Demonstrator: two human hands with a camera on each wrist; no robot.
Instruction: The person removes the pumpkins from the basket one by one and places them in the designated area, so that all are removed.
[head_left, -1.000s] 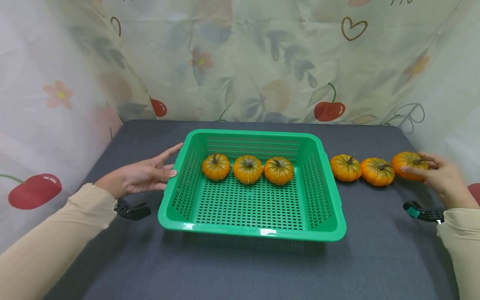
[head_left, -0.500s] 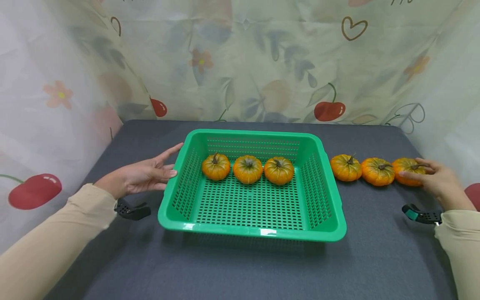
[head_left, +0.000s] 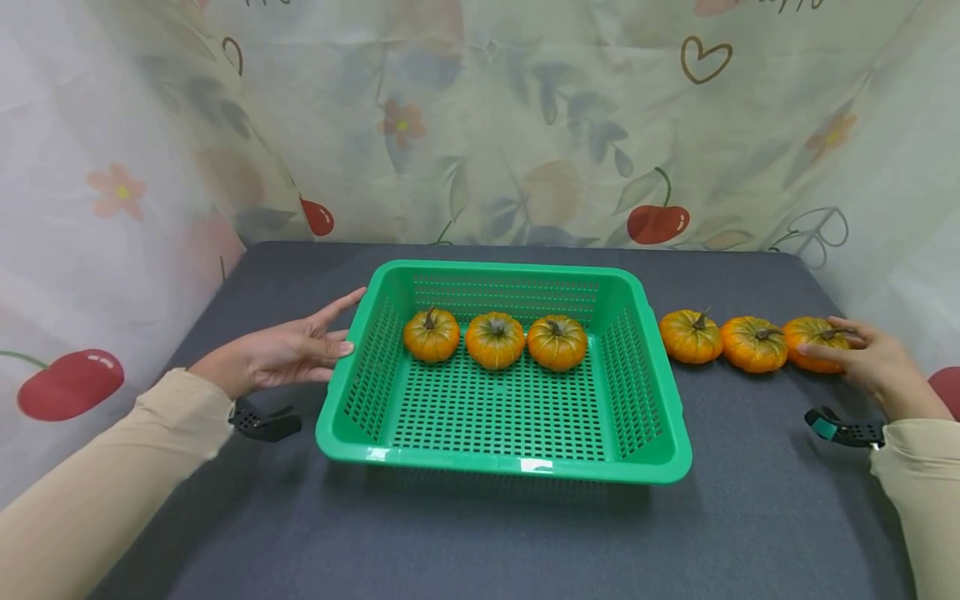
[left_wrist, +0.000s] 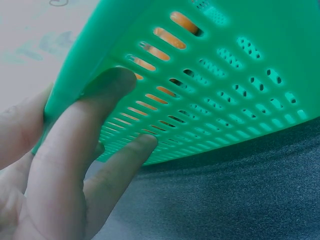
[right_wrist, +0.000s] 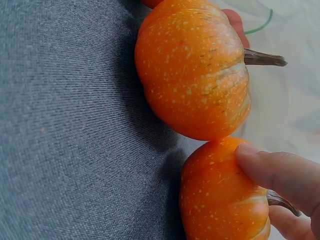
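Three small orange pumpkins sit in a row inside a green plastic basket (head_left: 502, 467) in the head view: a left one (head_left: 431, 335), a middle one (head_left: 495, 342) and a right one (head_left: 557, 343). My left hand (head_left: 288, 354) holds the basket's left rim, with fingers against the perforated outer wall (left_wrist: 200, 90). Right of the basket, three more pumpkins line up on the table. My right hand (head_left: 881, 362) holds the outermost pumpkin (right_wrist: 220, 195) between thumb and fingers, around its stem. That pumpkin touches the middle pumpkin of the row (right_wrist: 192, 70). Nearest the basket is another pumpkin (head_left: 692, 337).
A dark grey cloth (head_left: 480, 542) covers the table under the basket and pumpkins. Behind and at both sides hang pale curtains (head_left: 495, 125) printed with flowers, cherries and hearts. A black strap device (head_left: 266, 421) is on each wrist.
My right hand has moved the outermost pumpkin slightly left and down, to rest beside its neighbour. During the last half second it has stayed still. The left hand and basket have not moved.
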